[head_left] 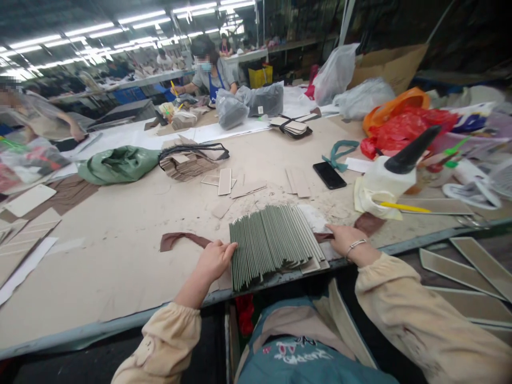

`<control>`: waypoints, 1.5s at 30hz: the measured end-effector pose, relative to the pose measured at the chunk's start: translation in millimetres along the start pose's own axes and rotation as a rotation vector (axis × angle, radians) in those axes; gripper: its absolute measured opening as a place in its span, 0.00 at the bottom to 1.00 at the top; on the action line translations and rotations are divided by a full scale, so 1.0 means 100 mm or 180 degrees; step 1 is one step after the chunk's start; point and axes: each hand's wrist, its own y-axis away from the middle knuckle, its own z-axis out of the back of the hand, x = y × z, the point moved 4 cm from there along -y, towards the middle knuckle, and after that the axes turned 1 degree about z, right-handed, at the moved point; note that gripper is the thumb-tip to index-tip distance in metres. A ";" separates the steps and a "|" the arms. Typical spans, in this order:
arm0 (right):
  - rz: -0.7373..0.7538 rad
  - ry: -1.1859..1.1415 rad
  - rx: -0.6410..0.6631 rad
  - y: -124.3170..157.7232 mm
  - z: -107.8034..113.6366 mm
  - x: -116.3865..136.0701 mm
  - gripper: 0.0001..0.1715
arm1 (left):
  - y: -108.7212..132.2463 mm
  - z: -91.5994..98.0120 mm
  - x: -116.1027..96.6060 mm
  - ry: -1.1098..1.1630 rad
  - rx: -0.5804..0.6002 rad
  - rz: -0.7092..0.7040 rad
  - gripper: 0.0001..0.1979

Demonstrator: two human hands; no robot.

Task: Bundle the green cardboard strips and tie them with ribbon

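Observation:
A fanned stack of grey-green strips (272,240) lies at the near edge of the work table (120,266). My left hand (216,260) presses its curled fingers against the stack's left side. My right hand (344,237), with a bracelet on the wrist, rests against the stack's right side, fingers tucked toward the strips and a brown strap (180,239) that runs under the stack.
Loose card pieces (225,181), a black phone (329,175), a white glue bottle with black nozzle (394,172) and a yellow pencil (404,207) lie beyond. Bundled pieces (188,160), a green bag (118,164) and plastic bags sit farther back. Other people work at the far end.

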 end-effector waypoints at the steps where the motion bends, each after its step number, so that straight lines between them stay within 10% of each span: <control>1: -0.0042 0.0067 -0.0043 -0.01 0.04 -0.02 0.25 | 0.00 0.03 0.02 0.0039 0.0043 -0.0042 0.22; 7: -0.0193 -0.0041 -0.1322 0.04 0.52 0.11 0.16 | 0.04 0.11 0.08 -0.0264 -0.0101 -0.0017 0.24; 12: 0.0877 -0.1203 -0.2126 0.06 0.83 0.86 0.12 | 0.00 0.08 0.05 -0.0337 0.0160 -0.0003 0.30; 19: 0.2049 -0.1590 -0.1514 -0.08 0.51 1.87 0.20 | -0.11 0.12 0.11 -0.0267 0.0391 0.0508 0.38; 23: 0.2140 -0.1780 -0.1362 -0.13 0.34 1.81 0.24 | -0.13 0.28 0.05 -0.0487 -0.0146 0.0600 0.33; 29: 0.2099 -0.2287 -0.1380 -0.23 0.37 1.65 0.25 | -0.29 0.57 -0.03 0.0151 0.0855 0.0180 0.32; 33: 0.2097 -0.2511 -0.1243 -0.24 0.45 1.73 0.25 | -0.51 0.72 -0.15 0.0731 0.0710 0.0215 0.34; 41: 0.2856 -0.2250 -0.0605 -0.07 0.57 2.03 0.12 | -0.74 0.26 -0.34 0.2979 0.1688 -0.0344 0.23; 45: 0.2709 -0.2523 -0.0550 -0.08 0.62 1.99 0.15 | -0.75 0.16 -0.27 0.4036 0.1381 -0.0133 0.16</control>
